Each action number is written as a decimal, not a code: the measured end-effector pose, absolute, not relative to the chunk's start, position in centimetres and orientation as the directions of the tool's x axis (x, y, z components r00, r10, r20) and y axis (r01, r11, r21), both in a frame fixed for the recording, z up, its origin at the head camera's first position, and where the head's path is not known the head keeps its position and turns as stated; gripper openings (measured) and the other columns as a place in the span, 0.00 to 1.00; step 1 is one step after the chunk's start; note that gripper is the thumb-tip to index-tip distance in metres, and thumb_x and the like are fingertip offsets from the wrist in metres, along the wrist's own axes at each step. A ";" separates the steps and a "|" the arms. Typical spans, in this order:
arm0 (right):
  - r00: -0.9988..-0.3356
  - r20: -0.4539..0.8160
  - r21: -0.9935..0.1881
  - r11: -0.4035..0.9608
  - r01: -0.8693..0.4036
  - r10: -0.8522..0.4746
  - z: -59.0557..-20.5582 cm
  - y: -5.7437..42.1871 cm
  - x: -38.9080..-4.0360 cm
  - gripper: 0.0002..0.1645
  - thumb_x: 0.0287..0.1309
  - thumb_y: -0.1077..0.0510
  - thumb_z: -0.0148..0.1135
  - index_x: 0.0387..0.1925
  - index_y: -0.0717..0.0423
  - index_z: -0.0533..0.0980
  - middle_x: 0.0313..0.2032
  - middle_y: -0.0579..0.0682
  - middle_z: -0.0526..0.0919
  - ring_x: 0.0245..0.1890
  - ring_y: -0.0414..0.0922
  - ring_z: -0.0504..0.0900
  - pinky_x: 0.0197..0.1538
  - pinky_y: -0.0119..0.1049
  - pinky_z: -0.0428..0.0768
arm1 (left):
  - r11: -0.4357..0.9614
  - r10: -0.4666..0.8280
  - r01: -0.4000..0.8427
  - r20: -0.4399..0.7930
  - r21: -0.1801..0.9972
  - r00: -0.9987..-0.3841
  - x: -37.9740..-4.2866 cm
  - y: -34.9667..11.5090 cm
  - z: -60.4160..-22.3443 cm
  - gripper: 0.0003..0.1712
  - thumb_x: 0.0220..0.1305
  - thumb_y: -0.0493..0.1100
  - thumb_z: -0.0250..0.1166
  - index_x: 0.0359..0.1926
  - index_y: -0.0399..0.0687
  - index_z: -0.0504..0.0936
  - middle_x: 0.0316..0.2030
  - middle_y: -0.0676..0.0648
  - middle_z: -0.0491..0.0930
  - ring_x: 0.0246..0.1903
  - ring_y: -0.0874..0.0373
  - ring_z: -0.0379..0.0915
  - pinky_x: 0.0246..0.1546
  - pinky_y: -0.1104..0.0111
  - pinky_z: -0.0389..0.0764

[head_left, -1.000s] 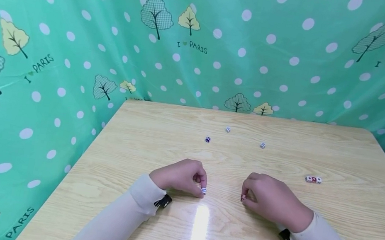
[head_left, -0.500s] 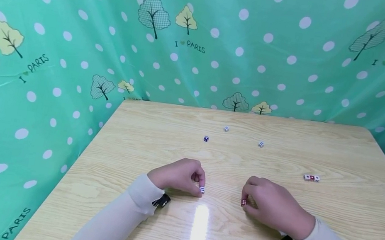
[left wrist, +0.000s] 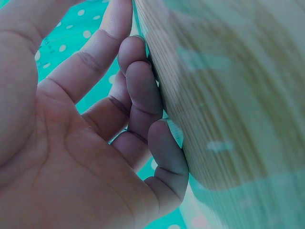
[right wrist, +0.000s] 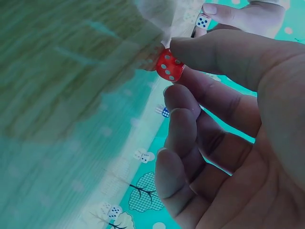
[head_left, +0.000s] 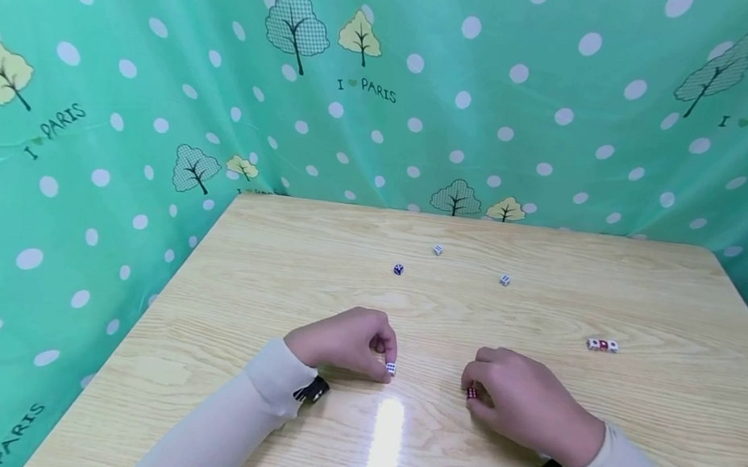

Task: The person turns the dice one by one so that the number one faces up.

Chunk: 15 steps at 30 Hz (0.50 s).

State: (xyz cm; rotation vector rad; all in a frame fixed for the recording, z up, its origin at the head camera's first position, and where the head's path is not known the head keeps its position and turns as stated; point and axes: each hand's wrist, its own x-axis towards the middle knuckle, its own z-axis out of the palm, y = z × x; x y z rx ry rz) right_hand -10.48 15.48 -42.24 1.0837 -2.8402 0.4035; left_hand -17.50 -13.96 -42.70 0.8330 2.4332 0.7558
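My left hand point(head_left: 349, 341) rests low on the table and holds a white die with blue pips point(head_left: 391, 368) between thumb and index finger. In the left wrist view its other fingers point(left wrist: 167, 152) curl against the wood; the die is out of sight there. To the right, across a short gap, my right hand point(head_left: 524, 396) pinches a red die with pale pips point(head_left: 472, 394) at the table surface. The right wrist view shows thumb and index finger on that red die point(right wrist: 167, 67), the remaining fingers curled loosely. Beyond it appears the left hand's white die point(right wrist: 203, 21).
Farther back on the wooden table point(head_left: 311, 256) lie a dark blue die point(head_left: 398, 269) and two pale dice, one farther back point(head_left: 437, 250) and one to its right point(head_left: 504, 279). A white-red-white row of dice point(head_left: 603, 345) sits at right. Green printed cloth point(head_left: 372, 152) surrounds the table's far sides.
My right hand has brought the red die slightly nearer to me, and its fingers have shifted a little left around it. The left hand and the other dice stay in place; the head view drifts slightly.
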 end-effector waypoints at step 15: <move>-0.746 0.179 -0.224 0.711 -0.666 -0.642 -42.0 15.4 -10.3 0.14 0.52 0.59 0.76 0.25 0.37 0.79 0.25 0.30 0.73 0.25 0.30 0.67 0.29 0.27 0.72 | 0.669 0.660 0.413 -0.237 0.619 -0.713 -17.6 -13.9 -42.8 0.11 0.52 0.45 0.81 0.25 0.59 0.85 0.26 0.57 0.78 0.32 0.63 0.69 0.35 0.71 0.73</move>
